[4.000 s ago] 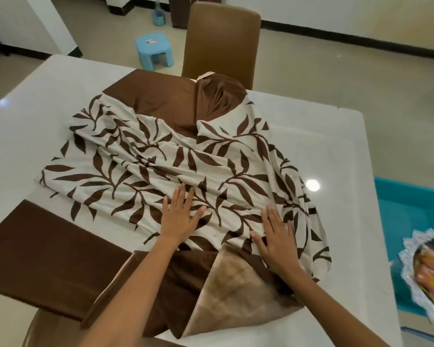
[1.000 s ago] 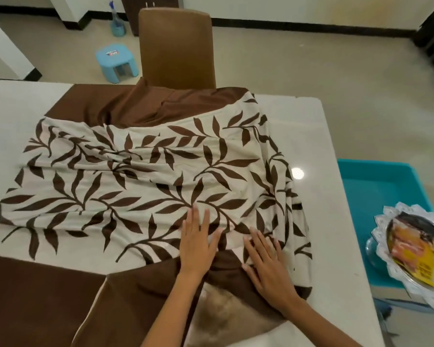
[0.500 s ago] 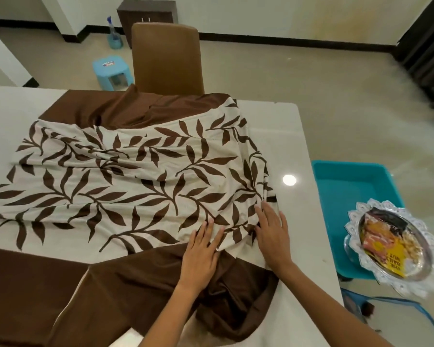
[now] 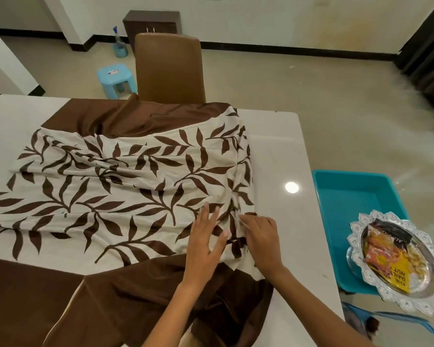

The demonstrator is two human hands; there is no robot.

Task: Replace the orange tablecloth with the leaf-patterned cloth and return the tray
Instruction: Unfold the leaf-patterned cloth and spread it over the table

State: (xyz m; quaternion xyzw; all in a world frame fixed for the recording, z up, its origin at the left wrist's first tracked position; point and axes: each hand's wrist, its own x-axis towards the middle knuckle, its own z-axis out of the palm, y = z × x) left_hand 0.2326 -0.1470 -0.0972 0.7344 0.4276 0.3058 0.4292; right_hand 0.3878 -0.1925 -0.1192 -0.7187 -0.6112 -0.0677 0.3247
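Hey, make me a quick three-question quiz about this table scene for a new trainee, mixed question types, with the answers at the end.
1. True or false: the leaf-patterned cloth covers the whole table.
2. Which hand lies flat on the cloth: A) left hand B) right hand?
3. Fill in: the silver tray rests on the edge of a ___ tub.

Key: 1 false, the right part of the table is bare. 2 A; the right hand's fingers curl at bunched fabric. 3 teal.
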